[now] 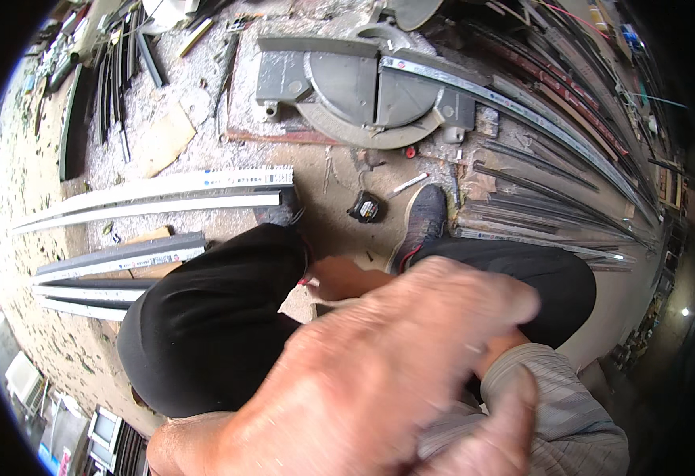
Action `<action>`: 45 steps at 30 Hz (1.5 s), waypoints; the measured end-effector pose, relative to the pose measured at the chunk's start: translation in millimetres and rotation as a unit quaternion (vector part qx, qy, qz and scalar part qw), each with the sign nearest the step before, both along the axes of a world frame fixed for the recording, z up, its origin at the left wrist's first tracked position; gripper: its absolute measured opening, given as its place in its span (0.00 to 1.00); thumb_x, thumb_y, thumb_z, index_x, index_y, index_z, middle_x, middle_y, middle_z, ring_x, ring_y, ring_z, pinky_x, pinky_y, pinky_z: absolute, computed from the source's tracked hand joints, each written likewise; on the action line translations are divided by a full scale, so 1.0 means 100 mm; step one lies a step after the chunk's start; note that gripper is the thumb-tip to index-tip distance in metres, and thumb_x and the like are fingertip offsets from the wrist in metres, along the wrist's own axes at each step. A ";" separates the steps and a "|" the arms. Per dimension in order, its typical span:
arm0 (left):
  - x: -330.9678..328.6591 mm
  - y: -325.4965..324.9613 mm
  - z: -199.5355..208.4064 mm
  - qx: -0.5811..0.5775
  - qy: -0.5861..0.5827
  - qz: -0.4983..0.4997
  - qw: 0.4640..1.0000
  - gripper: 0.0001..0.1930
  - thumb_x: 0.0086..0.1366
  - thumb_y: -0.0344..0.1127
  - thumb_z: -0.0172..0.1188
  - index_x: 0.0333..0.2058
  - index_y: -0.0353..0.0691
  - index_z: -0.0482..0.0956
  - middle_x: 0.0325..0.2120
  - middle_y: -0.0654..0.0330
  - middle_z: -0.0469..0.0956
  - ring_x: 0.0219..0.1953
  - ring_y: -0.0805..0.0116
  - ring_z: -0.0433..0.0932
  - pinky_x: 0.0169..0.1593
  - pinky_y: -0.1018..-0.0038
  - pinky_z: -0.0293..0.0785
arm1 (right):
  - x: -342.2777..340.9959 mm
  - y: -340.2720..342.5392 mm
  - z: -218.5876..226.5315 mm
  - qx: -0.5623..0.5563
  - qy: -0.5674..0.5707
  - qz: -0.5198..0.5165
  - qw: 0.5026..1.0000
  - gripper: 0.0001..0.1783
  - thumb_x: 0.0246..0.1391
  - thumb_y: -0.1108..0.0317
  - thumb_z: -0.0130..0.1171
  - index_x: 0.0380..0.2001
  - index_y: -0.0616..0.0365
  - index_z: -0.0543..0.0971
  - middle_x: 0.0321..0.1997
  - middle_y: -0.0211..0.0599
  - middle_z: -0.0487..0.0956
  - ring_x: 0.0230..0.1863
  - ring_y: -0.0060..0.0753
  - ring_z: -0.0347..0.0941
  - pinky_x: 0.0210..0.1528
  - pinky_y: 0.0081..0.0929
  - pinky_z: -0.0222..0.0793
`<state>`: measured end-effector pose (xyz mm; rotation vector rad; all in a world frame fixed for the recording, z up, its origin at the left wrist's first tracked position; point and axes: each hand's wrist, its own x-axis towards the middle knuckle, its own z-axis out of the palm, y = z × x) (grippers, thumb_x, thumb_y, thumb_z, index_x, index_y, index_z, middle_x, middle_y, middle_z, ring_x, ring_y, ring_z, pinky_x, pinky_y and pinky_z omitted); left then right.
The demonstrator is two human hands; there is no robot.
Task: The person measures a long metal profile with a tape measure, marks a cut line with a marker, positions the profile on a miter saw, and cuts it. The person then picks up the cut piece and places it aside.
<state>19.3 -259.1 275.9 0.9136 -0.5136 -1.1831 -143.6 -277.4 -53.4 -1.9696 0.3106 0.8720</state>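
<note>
My left hand (395,357) is large and close, reaching in from the lower left with its back showing. Motion smears its fingers; its thumb hangs apart at the lower right, and I cannot make out anything held. Behind it, my right arm comes from a grey striped sleeve (557,404). Low between my knees, my right hand (343,278) looks closed, with a small red bit at its fingertips; what it grips is mostly hidden. Beyond the hands, a black tape measure (367,208) and a white marker (408,185) lie on the floor between my shoes.
Ahead stands a grey mitre saw base (375,87), with a long metal profile (506,103) lying across it. White-and-silver profiles (165,188) are at my left, dark strips (545,194) at my right. A cardboard piece (169,139) lies at the upper left.
</note>
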 end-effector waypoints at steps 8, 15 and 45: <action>0.45 0.27 0.28 0.054 0.059 0.239 0.968 0.23 0.83 0.42 0.38 0.60 0.25 0.65 0.51 0.46 0.73 0.50 0.60 0.74 0.59 0.63 0.73 | -0.03 -0.04 0.06 -0.008 -0.033 -0.068 0.997 0.14 0.63 0.61 0.55 0.47 0.53 0.83 0.43 0.59 0.86 0.49 0.64 0.83 0.52 0.59 0.78; 0.88 0.46 0.23 -0.020 0.067 0.143 0.987 0.17 0.81 0.37 0.43 0.51 0.27 0.75 0.44 0.48 0.81 0.46 0.57 0.80 0.58 0.59 0.76 | -0.06 -0.01 -0.06 -0.043 -0.086 -0.078 0.992 0.36 0.64 0.62 0.55 0.73 0.56 0.62 0.39 0.59 0.86 0.42 0.66 0.84 0.47 0.59 0.78; 1.68 0.74 -0.15 0.127 -0.284 0.262 0.913 0.23 0.79 0.34 0.52 0.66 0.27 0.68 0.57 0.52 0.74 0.54 0.69 0.75 0.55 0.75 0.74 | -0.09 -2.74 -0.11 -0.024 -0.233 -0.821 0.521 0.12 0.66 0.61 0.62 0.36 0.58 0.78 0.27 0.32 0.80 0.19 0.18 0.67 0.20 0.20 0.64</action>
